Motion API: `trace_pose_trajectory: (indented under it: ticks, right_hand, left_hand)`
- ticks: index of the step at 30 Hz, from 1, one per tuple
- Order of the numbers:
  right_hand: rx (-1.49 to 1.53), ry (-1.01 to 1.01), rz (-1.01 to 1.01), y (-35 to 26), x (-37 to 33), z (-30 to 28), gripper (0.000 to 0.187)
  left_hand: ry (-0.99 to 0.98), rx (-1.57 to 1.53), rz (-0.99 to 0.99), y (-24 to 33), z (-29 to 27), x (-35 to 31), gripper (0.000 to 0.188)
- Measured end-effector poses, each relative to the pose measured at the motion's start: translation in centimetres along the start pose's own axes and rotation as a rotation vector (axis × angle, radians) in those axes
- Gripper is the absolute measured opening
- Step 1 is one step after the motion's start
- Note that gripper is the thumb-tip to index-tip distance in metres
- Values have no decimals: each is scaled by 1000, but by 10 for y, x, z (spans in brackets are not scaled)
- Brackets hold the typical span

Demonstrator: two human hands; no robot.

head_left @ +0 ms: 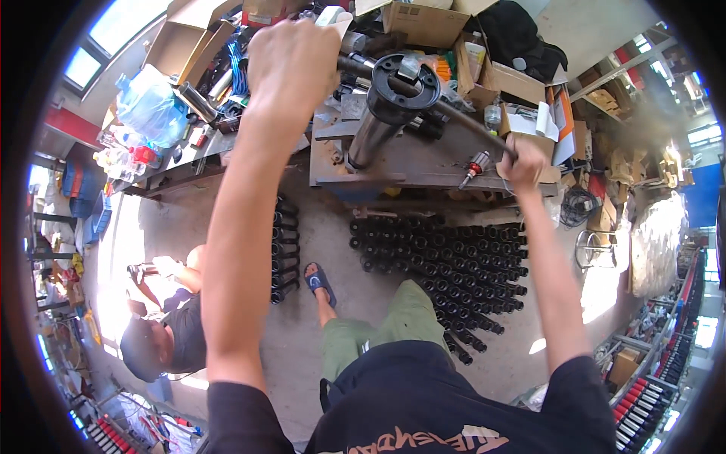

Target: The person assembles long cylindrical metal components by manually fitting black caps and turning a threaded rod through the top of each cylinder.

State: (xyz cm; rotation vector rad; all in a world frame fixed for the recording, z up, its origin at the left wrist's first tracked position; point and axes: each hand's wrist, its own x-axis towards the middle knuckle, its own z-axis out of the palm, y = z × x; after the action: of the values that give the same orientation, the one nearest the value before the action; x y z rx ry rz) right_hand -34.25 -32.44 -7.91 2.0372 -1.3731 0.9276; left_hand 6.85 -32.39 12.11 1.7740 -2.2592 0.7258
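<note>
We are at what looks like the turning step: a long bar [469, 121] lies across the open, flanged head [397, 110] of a black cylinder [369, 142], and we judge that we are working it as a lever. The cylinder rises from the tabletop [431, 168] near its front edge; whether a clamp holds its foot, we cannot tell. Our left hand [297, 68] is balled at the bar's upper-left end, its fingers curled around it, though the knuckles hide much of that grip. Our right hand [524, 163] has its fingers closed about the opposite end, out past the tabletop's red-and-silver part [476, 169].

The next move, as we read it, calls for matched effort from both arms: one end pushed, the other pulled, with the bar level and seated in the head. Uneven force could tip the cylinder or let the bar slip. Our feet need care too, since black tubes [469, 265] stand packed on the floor below.
</note>
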Motion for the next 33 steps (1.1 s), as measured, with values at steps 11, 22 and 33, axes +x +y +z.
trace_pose_trajectory:
  ticks: [11,22,33]
  right_hand:
    - [-6,-200,172,20,97,36,26]
    - [-323,-422,578,-74,96,-69,29]
    - [-329,-262,585,-135,65,-103,26]
  left_hand:
    - [216,-100,-200,-1,30,-46,16]
    - [451,-216,-125,-69,109,-10,27]
    - [775,-369,48,-95,142,-2,15]
